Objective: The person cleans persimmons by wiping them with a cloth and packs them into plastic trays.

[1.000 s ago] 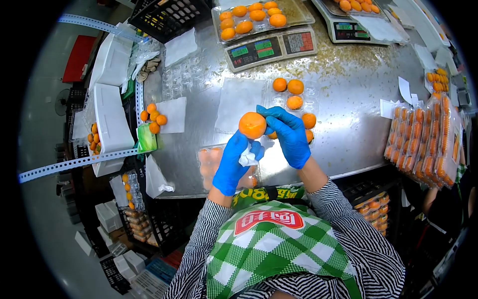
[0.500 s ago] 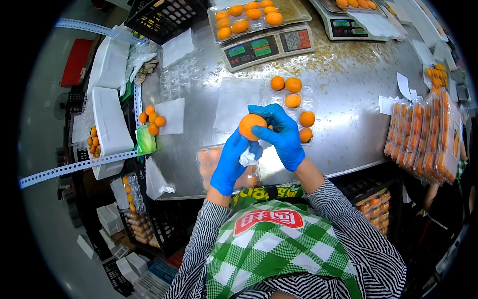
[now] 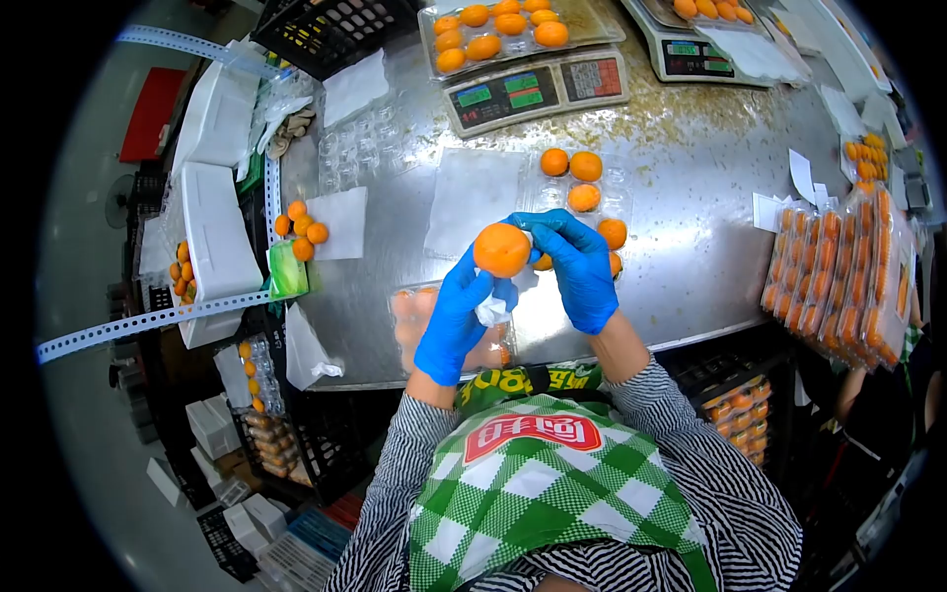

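Note:
An orange (image 3: 501, 250) is gripped in my left hand (image 3: 456, 318), which wears a blue glove and has a crumpled white tissue (image 3: 490, 311) tucked under the fruit. My right hand (image 3: 580, 266), also gloved in blue, is at the orange's right side with its fingers drawn together. What the right fingertips hold, if anything, is too small to tell. Just beyond my hands lies a clear plastic tray (image 3: 617, 178) with several oranges in its cups, partly hidden by my right hand. A filled clear pack (image 3: 409, 321) lies below my left hand.
Two digital scales (image 3: 538, 91) (image 3: 681, 61) bearing trays of oranges stand at the back. Stacked packs (image 3: 834, 276) fill the right side. Several loose oranges (image 3: 301, 232), white paper sheets (image 3: 473, 202) and a black crate (image 3: 330, 35) are to the left. Another person's arm (image 3: 850, 390) shows at far right.
My right thumb has come off the front of the orange, and the right fingers have drawn together at its side. The left hand still holds the orange, now slightly lower right.

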Demonstrator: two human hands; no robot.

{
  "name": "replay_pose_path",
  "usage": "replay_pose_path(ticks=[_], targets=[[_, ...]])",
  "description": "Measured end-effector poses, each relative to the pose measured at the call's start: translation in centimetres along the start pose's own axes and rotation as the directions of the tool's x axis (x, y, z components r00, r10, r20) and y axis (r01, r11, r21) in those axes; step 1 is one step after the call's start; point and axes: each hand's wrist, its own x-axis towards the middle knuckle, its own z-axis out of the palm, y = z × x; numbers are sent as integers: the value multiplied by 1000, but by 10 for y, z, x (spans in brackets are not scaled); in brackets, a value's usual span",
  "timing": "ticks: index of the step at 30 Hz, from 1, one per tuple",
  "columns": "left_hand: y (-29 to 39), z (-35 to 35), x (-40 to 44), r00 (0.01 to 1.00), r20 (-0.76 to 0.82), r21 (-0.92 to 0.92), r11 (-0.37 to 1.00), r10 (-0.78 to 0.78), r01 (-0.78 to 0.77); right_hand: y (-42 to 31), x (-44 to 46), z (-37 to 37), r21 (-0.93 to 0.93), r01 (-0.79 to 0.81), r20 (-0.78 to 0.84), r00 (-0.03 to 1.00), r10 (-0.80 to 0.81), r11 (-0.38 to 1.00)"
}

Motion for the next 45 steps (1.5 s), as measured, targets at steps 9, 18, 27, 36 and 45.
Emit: replay_pose_path(ticks=[9, 18, 27, 36, 45], targets=[[23, 31, 4, 968, -98, 597, 792, 229, -127, -1, -9, 5, -262, 118, 94, 991, -97, 958], [26, 39, -1, 888, -28, 830, 505, 460, -235, 0, -10, 10, 74, -34, 112, 993, 25, 997], [10, 29, 1, 842, 48, 874, 386, 537, -296, 13, -6, 15, 45, -74, 81, 994, 70, 996], [-7, -3, -18, 928, -170, 852, 523, 331, -30, 53, 7, -57, -574, -9, -100, 993, -59, 819], [-15, -32, -26, 892, -297, 832, 551, 341, 67, 85, 59, -76, -960, 129, 172, 972, -158, -247]])
